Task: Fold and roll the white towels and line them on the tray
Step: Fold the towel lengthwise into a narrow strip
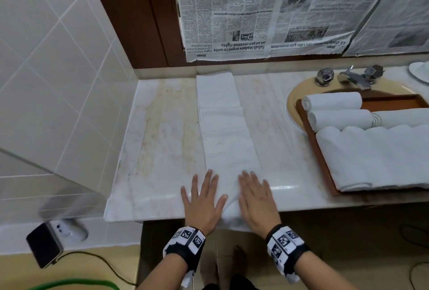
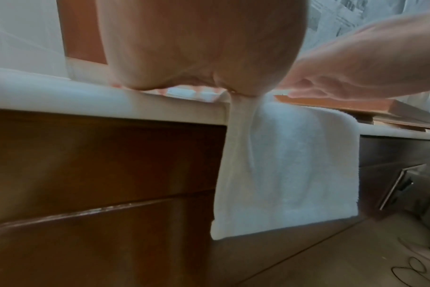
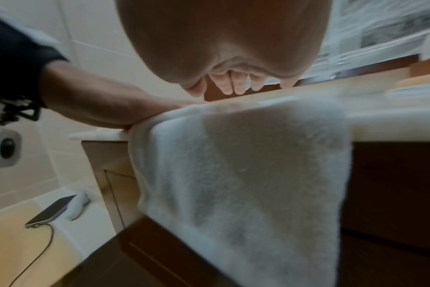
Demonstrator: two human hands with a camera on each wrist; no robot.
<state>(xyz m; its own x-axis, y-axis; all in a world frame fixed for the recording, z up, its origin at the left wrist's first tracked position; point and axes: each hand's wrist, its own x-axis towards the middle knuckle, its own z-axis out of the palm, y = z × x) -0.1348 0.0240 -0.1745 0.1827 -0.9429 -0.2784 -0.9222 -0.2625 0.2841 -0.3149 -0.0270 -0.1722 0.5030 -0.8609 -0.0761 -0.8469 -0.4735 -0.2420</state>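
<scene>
Both hands (image 1: 229, 199) press the towel (image 1: 228, 132), fingers (image 1: 210, 179) spread, under newspaper (image 1: 241, 47) seemingly headlined "Sabah leaders".

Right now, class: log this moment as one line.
left hand: flat on towel | right hand: flat on towel | towel: overhangs counter | tray: holds rolls

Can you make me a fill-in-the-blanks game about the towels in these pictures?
1. Both hands, the left hand and the right hand, lie ____ on the long folded towel.
2. The near end of that towel hangs over the ____ of the counter.
3. The rolled towels lie on a ____ tray.
4. The wall behind the tap is covered with ____.

Missing words: flat; edge; wooden; newspaper
</scene>
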